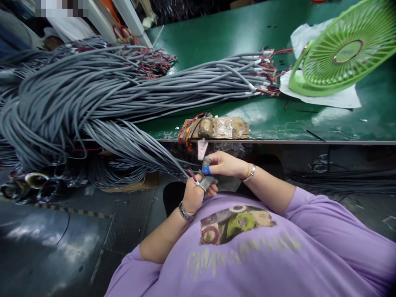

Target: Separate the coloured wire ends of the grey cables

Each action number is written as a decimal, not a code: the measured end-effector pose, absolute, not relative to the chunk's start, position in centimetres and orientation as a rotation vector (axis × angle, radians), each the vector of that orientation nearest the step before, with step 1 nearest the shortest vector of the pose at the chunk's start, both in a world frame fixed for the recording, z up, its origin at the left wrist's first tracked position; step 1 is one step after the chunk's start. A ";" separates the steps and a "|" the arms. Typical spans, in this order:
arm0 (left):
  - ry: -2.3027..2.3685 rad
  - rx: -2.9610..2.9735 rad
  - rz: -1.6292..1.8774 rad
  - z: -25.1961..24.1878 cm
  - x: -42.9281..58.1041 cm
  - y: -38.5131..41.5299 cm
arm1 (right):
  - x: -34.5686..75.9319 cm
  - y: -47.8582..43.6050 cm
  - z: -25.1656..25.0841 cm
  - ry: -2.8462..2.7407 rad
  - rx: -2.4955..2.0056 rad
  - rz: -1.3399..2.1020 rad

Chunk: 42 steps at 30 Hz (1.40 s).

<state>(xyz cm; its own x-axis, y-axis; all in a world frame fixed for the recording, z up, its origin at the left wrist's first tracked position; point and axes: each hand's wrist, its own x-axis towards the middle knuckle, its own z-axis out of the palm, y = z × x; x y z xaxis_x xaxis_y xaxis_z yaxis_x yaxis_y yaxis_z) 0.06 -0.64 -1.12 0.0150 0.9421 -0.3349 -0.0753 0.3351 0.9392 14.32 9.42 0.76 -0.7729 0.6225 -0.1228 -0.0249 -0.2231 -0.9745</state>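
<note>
My left hand (198, 192) is closed around the end of a grey cable (181, 167), whose thin coloured wires (194, 176) stick out by the thumb. Grey wrapping covers its thumb. Close beside it, my right hand (221, 164) has thumb and forefinger pinched together near those wires; grey and blue wrappings cover its fingertips. What lies between the right fingertips is too small to make out. The held cable runs left into a hanging bundle of grey cables (133, 138). Just above the hands, a wooden block (229, 128) with tape and a red wire sits at the bench edge.
A large heap of grey cables (62, 95) covers the left of the green bench (241, 24), their stripped ends pointing right. A green fan (343, 53) stands at the right on white sheets. Coiled cables (117, 173) lie below the bench. Part of another person (68, 24) shows at the upper left.
</note>
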 end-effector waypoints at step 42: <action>1.326 0.794 1.235 -0.9 0.4 -0.8 | 12.7 6.8 0.9 -1.228 -0.832 1.977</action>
<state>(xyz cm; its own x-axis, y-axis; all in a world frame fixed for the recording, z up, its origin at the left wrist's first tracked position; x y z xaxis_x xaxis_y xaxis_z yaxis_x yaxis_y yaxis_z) 0.41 -0.83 -0.86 -0.1716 0.9487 -0.2655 -0.1970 0.2310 0.9528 12.70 6.78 0.92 -0.5815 0.7951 -0.1719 -0.1985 -0.3436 -0.9179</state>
